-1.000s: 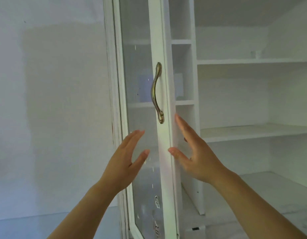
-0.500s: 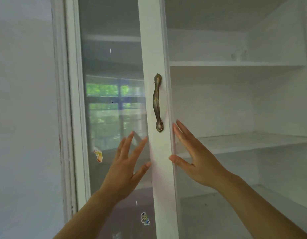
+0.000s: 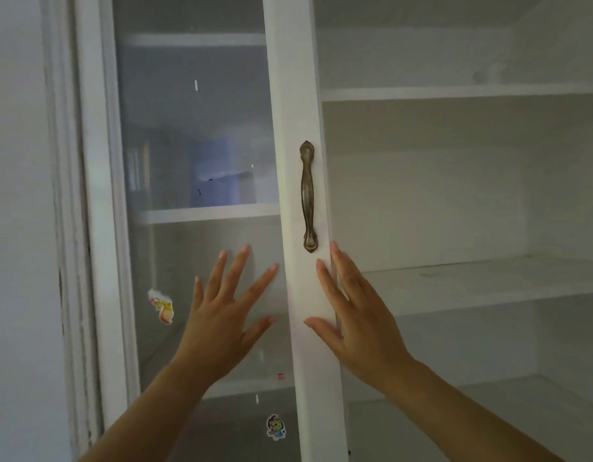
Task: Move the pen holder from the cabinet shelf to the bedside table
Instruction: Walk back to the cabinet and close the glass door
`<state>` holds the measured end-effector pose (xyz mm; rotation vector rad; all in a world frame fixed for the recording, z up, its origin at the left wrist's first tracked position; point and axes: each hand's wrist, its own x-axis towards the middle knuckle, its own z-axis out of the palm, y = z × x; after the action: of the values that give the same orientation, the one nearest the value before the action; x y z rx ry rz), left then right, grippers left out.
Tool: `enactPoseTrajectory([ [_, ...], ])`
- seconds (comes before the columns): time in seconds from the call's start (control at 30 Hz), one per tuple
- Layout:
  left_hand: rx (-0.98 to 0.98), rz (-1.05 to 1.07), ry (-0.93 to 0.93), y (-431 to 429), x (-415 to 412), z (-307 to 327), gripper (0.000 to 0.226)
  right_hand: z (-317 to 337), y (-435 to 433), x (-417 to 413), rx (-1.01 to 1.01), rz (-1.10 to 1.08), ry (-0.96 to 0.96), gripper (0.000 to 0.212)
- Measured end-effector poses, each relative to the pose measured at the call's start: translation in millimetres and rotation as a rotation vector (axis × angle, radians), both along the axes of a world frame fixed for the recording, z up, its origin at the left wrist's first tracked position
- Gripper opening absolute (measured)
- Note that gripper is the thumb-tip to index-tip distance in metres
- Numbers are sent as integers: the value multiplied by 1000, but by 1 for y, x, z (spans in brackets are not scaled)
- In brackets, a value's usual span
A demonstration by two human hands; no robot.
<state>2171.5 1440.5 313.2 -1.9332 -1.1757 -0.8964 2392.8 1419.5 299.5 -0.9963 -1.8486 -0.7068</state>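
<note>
A pale blue boxy shape (image 3: 221, 176) stands on a shelf behind the glass of the white cabinet door (image 3: 188, 128); I cannot tell whether it is the pen holder. My left hand (image 3: 226, 315) is flat on the glass with its fingers spread. My right hand (image 3: 351, 311) lies open on the door's right stile (image 3: 296, 95), just below the bronze handle (image 3: 307, 196), thumb and forefinger on the front face and the other fingers along the edge. Neither hand holds anything.
To the right, the cabinet's open bay has bare white shelves (image 3: 471, 281); a small faint object (image 3: 481, 76) sits on the upper one. Stickers (image 3: 163, 305) cling to the glass. A white wall (image 3: 18, 228) runs on the left.
The glass door has swung from edge-on to nearly flat against the cabinet front. Both hands have followed it, and the left palm now lies on the glass.
</note>
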Motion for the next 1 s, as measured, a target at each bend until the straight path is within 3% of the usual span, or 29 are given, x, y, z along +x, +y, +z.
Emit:
enactPoseTrajectory([
  [0.3, 78, 64, 30, 32, 8, 0, 69, 3, 31, 7, -3, -163, -107, 75],
  [0.5, 121, 137, 47, 50, 12, -1, 69, 5, 50, 4, -31, -33, -108, 83],
  [0.7, 117, 197, 71, 67, 16, 1, 77, 7, 80, 1, -10, -74, -93, 94],
  [1.0, 175, 235, 98, 82, 13, -2, 72, 5, 104, 4, 16, 0, -98, 88],
])
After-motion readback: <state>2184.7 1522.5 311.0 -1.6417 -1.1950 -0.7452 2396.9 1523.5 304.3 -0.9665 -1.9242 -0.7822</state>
